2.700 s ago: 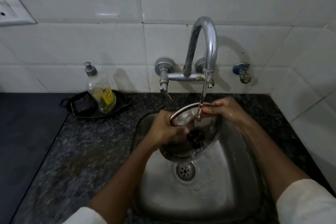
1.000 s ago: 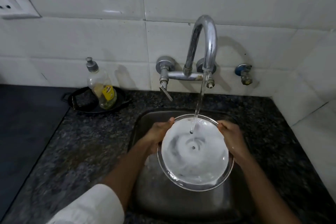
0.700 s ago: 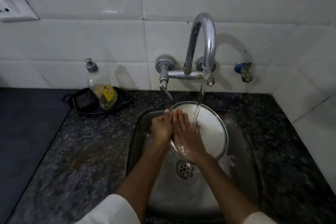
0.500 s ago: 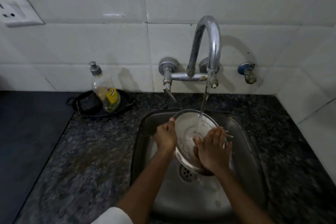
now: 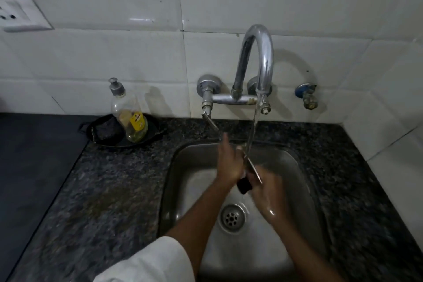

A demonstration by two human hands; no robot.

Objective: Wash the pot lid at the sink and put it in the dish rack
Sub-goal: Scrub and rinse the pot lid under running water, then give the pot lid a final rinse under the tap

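From my head camera, I see the pot lid standing on its edge over the sink, near the back rim. I only see its thin rim, which runs from the water stream down toward me and to the right. Its black knob pokes out low on the left side.

My left hand is pressed flat on the left face of the lid, with one finger pointing up. My right hand is on the right face, blurry, and curled round the low edge. So the lid sits between my two hands, and both touch it. My left hand is nearer the knob.

Water from the tap hits the top of the rim.

Half a second ago the lid was tipped so I could see its round inside. Now it has turned edge-on. I see no dish rack here. The soap bottle stands at the back of the desk.
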